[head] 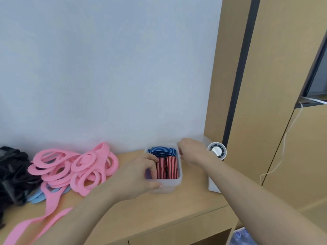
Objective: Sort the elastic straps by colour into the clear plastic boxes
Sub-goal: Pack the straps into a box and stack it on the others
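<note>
Two hands meet at one clear box (169, 187), which stands on the desk (177, 213) near the wall, about the middle of the view; the left hand (136, 175) grips it at eight o'clock, thumb pressed along the near wall, fingers curled over the left rim and dipping inside beside the red straps (167, 167); the right hand (192, 150) comes in at two o'clock, fingers bent down over the far right rim and clamped there, though its thumb is hidden. Inside the box, the red straps, striped with black, stand packed in the six o'clock half; the blue straps (163, 150), striped dark and light, lie folded in the twelve o'clock half, touching the red ones. At nine o'clock of the box, apart from it, a heap of pink straps (74, 167) sprawls over the desk, one long end trailing toward seven o'clock; a few light-blue straps (38, 197) peek out under the heap; a black pile (12, 174) lies further out at nine o'clock, at the frame's edge. At three o'clock of the box, behind the right forearm, sits a white device (216, 151) with a round face; a white cable (283, 147) hangs down the cabinet (265, 103) beyond it.
</note>
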{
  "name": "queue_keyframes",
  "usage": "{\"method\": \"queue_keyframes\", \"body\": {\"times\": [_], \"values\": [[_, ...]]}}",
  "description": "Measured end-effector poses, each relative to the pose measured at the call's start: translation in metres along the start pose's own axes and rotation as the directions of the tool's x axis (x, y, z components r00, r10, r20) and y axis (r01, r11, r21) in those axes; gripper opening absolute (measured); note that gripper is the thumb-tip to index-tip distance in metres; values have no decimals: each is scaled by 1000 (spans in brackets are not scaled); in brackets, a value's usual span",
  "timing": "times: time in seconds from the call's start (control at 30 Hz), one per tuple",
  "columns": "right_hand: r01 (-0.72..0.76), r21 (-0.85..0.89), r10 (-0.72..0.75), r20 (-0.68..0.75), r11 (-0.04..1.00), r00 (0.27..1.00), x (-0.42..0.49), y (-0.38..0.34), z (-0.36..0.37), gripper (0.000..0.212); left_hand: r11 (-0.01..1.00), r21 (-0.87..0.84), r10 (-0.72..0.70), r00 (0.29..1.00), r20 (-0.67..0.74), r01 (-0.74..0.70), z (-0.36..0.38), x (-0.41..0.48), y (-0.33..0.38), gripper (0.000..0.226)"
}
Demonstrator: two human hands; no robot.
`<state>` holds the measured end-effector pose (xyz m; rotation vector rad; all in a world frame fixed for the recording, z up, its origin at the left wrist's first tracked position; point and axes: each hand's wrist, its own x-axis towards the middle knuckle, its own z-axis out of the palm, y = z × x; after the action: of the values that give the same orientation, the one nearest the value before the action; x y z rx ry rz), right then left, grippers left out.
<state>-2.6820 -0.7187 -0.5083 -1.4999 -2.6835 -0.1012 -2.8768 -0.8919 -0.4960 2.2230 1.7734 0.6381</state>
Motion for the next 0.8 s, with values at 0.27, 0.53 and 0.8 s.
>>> {"method": "queue_keyframes", "body": {"times": [0.27, 0.53, 0.8], "values": [[-15, 124, 17, -15, 992, 1000, -4, 1, 2, 7, 997, -57, -56, 998, 0, 55, -9, -11, -19, 30], [-57, 389, 47, 35, 920, 998, -5, 4, -13, 16, 991, -82, -109, 994, -6, 109, -20, -25, -29, 30], [50, 457, 86, -271, 888, 959, -15, -1, -33, 11, 983, -107, -151, 988, -25, 148, -22, -31, -37, 27]]}}
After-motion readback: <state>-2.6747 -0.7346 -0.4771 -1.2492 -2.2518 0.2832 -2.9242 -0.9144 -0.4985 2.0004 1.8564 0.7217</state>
